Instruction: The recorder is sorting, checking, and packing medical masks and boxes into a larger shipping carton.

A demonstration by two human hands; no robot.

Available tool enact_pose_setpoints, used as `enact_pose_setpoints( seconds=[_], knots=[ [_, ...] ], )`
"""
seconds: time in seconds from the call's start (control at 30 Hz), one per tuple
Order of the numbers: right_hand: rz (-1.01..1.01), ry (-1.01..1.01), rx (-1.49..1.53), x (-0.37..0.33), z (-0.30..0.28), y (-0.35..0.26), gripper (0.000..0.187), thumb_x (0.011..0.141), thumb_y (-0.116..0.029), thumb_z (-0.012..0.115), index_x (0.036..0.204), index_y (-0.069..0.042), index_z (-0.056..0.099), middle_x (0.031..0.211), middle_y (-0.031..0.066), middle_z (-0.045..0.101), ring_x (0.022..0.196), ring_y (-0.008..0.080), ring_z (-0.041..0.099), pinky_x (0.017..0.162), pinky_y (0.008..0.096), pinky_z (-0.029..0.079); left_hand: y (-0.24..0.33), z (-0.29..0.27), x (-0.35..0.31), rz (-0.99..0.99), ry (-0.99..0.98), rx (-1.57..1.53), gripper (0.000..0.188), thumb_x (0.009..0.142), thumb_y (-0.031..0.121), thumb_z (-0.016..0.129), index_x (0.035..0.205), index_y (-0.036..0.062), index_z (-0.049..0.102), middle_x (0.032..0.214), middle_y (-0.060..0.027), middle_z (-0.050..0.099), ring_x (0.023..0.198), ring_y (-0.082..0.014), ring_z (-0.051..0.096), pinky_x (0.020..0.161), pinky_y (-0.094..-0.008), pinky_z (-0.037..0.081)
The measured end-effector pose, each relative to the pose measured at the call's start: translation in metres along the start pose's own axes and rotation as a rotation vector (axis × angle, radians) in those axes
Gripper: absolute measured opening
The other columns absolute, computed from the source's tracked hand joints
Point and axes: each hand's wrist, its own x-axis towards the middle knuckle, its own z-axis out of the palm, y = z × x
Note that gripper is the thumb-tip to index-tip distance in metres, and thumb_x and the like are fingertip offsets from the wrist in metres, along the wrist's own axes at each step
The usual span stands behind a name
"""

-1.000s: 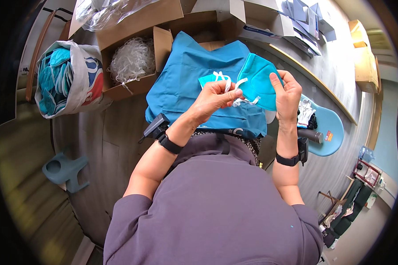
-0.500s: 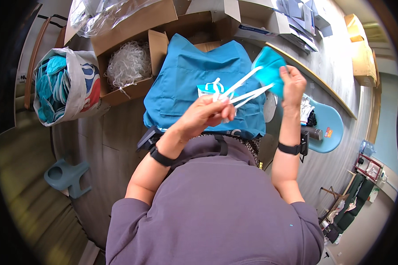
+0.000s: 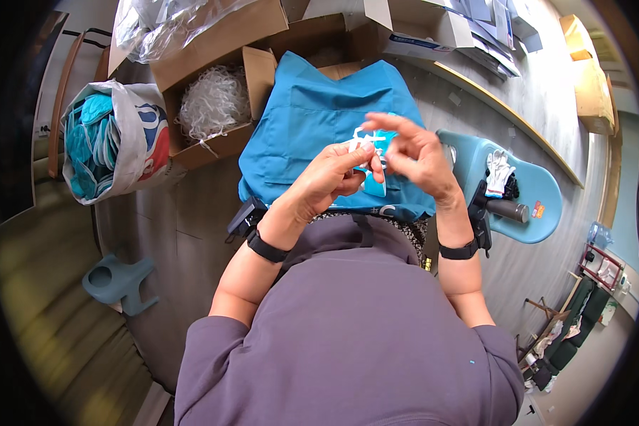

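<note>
My left hand (image 3: 335, 172) is closed in a pinch on bunched white elastic straps (image 3: 358, 147) in front of my chest. Close beside it, my right hand (image 3: 422, 157) has its fingers spread and slightly blurred, the index finger reaching over the straps. Teal material that looks like a face mask (image 3: 375, 186) shows beneath and between the hands; its outline is partly hidden by the fingers. Under both hands a blue cloth (image 3: 312, 103) covers my lap.
At the left stands a white bag (image 3: 131, 153) stuffed with teal masks. Ahead, a cardboard box (image 3: 259, 78) holds a heap of white elastic strings (image 3: 213, 103). A blue stool (image 3: 539, 184) at the right carries white gloves (image 3: 499, 172) and a dark cylinder (image 3: 508, 210).
My right hand has come down and left toward my left hand, its fingers now spread. The teal piece it held up at the right, with straps stretched, is no longer there.
</note>
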Motion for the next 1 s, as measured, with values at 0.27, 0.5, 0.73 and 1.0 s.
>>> enact_pose_setpoints(
  seconds=[0.27, 0.5, 0.73, 1.0],
  knots=[
    [-0.299, -0.03, -0.323, 0.003, -0.001, 0.007, 0.012, 0.085, 0.003, 0.067, 0.095, -0.002, 0.07, 0.085, 0.0047, 0.06, 0.074, 0.0115, 0.055, 0.067, 0.0245, 0.045, 0.003, -0.005, -0.009, 0.002, 0.046, 0.08, 0.035, 0.103, 0.035, 0.051, 0.082, 0.0087, 0.06, 0.072, 0.0001, 0.058, 0.045, -0.0006, 0.027, 0.041, -0.019, 0.02],
    [-0.404, 0.202, -0.614, 0.02, -0.052, 0.019, 0.006, 0.08, 0.003, 0.068, 0.077, -0.002, 0.069, 0.07, 0.0068, 0.062, 0.066, 0.0167, 0.058, 0.06, 0.0285, 0.046, -0.011, 0.009, -0.019, -0.016, 0.041, 0.023, 0.033, 0.104, 0.03, 0.046, 0.078, 0.01, 0.051, 0.07, 0.0022, 0.05, 0.044, -0.001, 0.026, 0.044, -0.0193, 0.023],
    [-0.407, 0.205, -0.584, 0.017, -0.073, 0.027, 0.007, 0.082, 0.005, 0.065, 0.078, 0.0, 0.068, 0.071, 0.0073, 0.064, 0.067, 0.0138, 0.06, 0.061, 0.0257, 0.047, -0.007, 0.001, -0.071, -0.113, 0.133, 0.12, 0.034, 0.104, 0.032, 0.047, 0.078, 0.0094, 0.051, 0.07, 0.0014, 0.049, 0.045, 0.0, 0.024, 0.045, -0.0185, 0.023],
    [-0.237, 0.393, -0.549, 0.006, -0.116, 0.048, 0.011, 0.086, 0.005, 0.06, 0.082, 0.001, 0.069, 0.077, 0.0048, 0.067, 0.072, 0.0102, 0.061, 0.065, 0.0242, 0.049, 0.005, -0.011, -0.113, -0.202, 0.156, 0.234, 0.036, 0.106, 0.03, 0.044, 0.077, 0.0092, 0.049, 0.068, 0.003, 0.044, 0.05, -0.0017, 0.028, 0.045, -0.0187, 0.022]
  ],
)
